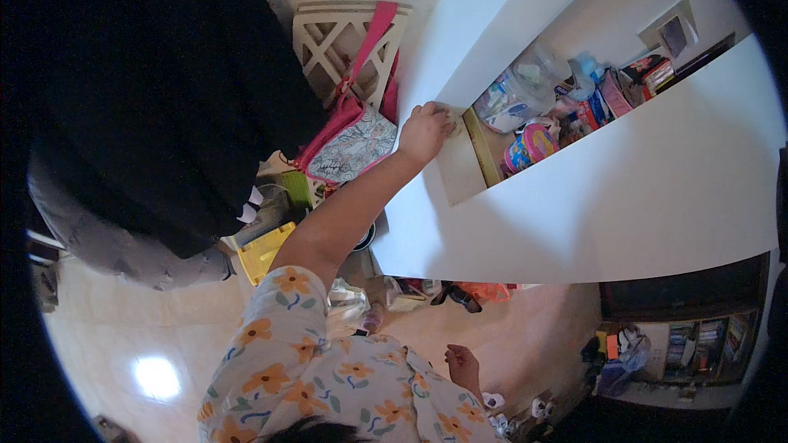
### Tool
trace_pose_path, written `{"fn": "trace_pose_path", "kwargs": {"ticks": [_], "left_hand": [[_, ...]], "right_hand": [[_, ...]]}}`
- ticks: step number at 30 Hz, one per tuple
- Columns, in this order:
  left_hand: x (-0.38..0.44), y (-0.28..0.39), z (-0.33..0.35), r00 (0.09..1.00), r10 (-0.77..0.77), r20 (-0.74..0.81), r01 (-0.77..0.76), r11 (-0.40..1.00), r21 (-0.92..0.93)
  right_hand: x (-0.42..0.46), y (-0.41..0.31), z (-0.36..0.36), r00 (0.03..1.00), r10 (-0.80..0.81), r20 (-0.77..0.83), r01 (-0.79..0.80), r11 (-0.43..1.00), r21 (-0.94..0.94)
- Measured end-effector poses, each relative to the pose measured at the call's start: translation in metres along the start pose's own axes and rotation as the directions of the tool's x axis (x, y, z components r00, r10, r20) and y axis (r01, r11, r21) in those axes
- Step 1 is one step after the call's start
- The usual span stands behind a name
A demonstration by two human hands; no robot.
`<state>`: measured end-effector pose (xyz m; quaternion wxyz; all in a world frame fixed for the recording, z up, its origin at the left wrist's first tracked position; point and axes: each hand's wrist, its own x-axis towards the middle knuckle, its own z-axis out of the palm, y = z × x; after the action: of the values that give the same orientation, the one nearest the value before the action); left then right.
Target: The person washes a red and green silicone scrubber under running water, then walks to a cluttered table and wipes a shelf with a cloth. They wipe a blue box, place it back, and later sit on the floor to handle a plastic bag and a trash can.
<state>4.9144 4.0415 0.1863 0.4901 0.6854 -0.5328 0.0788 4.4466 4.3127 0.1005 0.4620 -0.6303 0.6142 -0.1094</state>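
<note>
My left hand (425,130) reaches out to a white cabinet (542,215), its fingers bent down at the pale end of the top beside a recess. Something small and greyish shows under the fingertips, too blurred to name. Right of these fingers, the recess holds a clear plastic jar (520,89) and a colourful tub (530,147) with a pink lid. A pink pouch (615,93) lies deeper among packets. My right hand (462,364) hangs low at my side, fingers curled, with nothing visible in it.
A pink-strapped bag (354,141) hangs against a cream lattice rack (345,43). Black and grey fabric (154,104), apparently another person's clothing, fills the left. A yellow plastic case (266,252) is below my arm. Shelves with books (702,344) and shoes (542,407) are lower right.
</note>
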Motion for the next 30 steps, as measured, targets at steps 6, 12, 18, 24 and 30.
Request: {"fn": "trace_pose_path", "kwargs": {"ticks": [6, 12, 18, 24, 30], "left_hand": [[-0.003, -0.004, 0.01, 0.989, -0.002, 0.151, 0.001, 1.0, 0.009], [-0.04, 0.041, -0.014, 0.931, -0.006, 0.366, 0.031, 0.997, -0.064], [-0.068, 0.056, -0.04, 0.881, 0.099, 0.463, -0.003, 0.979, -0.205], [-0.002, 0.039, -0.032, 0.972, -0.085, 0.219, 0.12, 0.981, -0.153], [0.013, 0.019, 0.036, 0.982, -0.089, 0.168, 0.082, 0.995, 0.053]], "right_hand": [[0.003, -0.002, 0.005, 0.998, -0.058, -0.02, 0.057, 0.998, -0.04], [0.003, -0.008, 0.013, 0.999, -0.047, -0.016, 0.047, 0.999, -0.028], [0.009, -0.01, 0.015, 0.999, -0.043, -0.008, 0.042, 0.996, -0.082], [0.01, -0.001, 0.011, 0.997, -0.073, -0.018, 0.07, 0.988, -0.137], [0.012, -0.009, 0.009, 0.998, -0.055, -0.023, 0.051, 0.988, -0.147]]}}
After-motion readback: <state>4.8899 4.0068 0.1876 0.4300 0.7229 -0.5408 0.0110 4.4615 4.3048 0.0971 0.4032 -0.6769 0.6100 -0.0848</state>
